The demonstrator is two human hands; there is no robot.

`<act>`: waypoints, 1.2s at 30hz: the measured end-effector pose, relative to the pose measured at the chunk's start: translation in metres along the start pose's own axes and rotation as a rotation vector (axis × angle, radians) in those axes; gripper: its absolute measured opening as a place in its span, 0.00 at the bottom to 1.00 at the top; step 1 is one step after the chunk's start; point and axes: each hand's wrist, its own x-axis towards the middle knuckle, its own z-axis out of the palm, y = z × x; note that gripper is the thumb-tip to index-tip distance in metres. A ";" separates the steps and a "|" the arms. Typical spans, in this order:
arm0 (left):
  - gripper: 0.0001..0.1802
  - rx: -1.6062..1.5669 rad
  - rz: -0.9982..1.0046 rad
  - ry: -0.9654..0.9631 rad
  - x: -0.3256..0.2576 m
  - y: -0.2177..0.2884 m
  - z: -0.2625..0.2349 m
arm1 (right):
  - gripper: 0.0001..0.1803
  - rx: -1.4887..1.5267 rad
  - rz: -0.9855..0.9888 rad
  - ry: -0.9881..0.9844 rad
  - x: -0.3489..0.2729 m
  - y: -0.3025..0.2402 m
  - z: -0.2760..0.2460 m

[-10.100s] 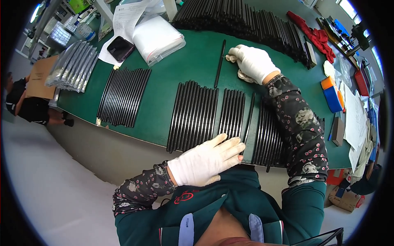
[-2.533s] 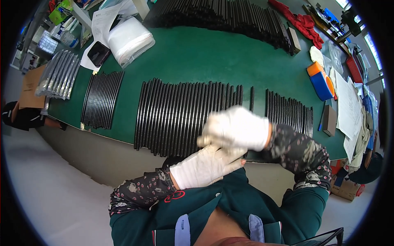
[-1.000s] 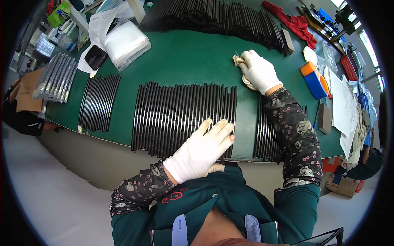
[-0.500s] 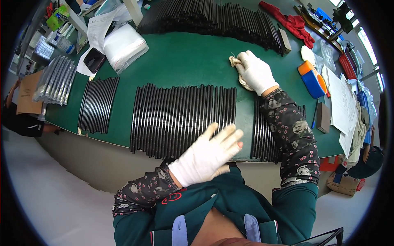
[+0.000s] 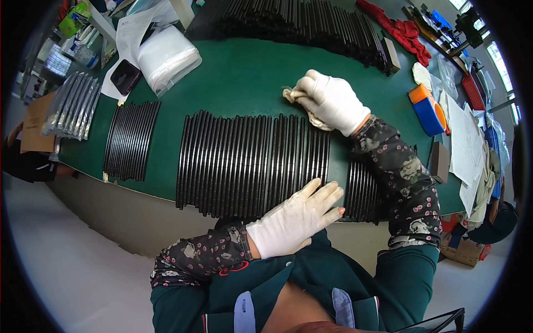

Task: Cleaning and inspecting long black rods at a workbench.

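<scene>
Newly gapped, slim black rods seem individually accessible; white-gloved left hand open, white-gloved right hand clutching cream cloth.

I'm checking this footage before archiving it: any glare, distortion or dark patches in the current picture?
Head view: pale glare streaks the middle row of black rods; the near edge of the green table bows; the far rod pile is dark, its rods partly merging; the window at the right looks washed out; black corners frame the picture.
</scene>
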 end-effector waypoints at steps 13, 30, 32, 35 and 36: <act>0.37 -0.049 -0.021 0.020 -0.006 -0.006 -0.001 | 0.07 0.292 0.045 -0.031 -0.008 -0.034 -0.012; 0.42 -0.039 0.040 0.216 0.014 0.024 -0.016 | 0.05 -0.065 0.208 0.210 -0.063 -0.006 -0.101; 0.42 -0.050 0.147 0.263 0.045 0.033 -0.007 | 0.06 -0.009 0.341 0.190 -0.079 -0.005 -0.108; 0.42 -0.059 0.187 0.322 0.080 0.038 0.018 | 0.06 -0.112 0.392 0.098 -0.097 -0.006 -0.115; 0.41 -0.032 0.150 0.321 0.084 0.034 0.027 | 0.07 -0.177 0.364 0.072 -0.100 -0.009 -0.117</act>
